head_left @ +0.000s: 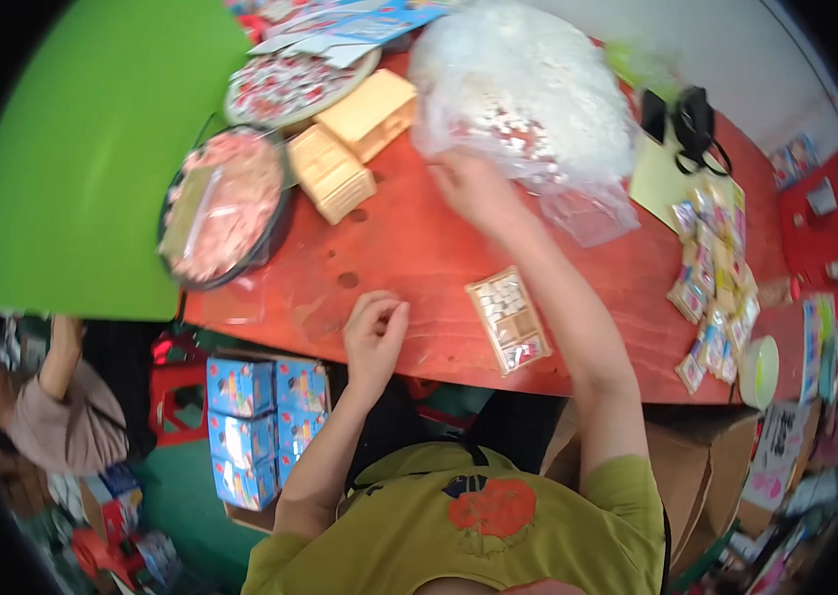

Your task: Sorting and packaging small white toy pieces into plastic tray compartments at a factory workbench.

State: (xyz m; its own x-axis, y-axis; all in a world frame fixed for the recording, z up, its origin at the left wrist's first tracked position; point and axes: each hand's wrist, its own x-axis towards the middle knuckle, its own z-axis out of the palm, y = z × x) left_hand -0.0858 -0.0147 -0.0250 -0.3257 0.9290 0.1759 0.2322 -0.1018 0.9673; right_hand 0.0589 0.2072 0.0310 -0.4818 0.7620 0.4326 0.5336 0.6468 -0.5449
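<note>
My left hand [376, 335] is just over the near part of the red table, fingers curled in and thumb bent toward them. What it holds, if anything, does not show. My right hand [478, 193] reaches forward to the near left edge of a large clear plastic bag [528, 79] filled with small white pieces. Its fingers are blurred at the bag's edge, so their grip is unclear. Between my forearms lies a small light wooden tray [509, 322] with compartments. White pieces [506, 297] fill its far part, and a small red-and-white packet [522, 352] sits in the near part.
Two stacks of wooden trays [366, 111] stand left of the bag. Beside them are a dark basin [275, 233] of pink pieces and a bowl of red-and-white packets [295, 89]. Wrapped packets [711, 288] lie at right. Blue boxes [242, 436] and another person [72, 416] are at lower left.
</note>
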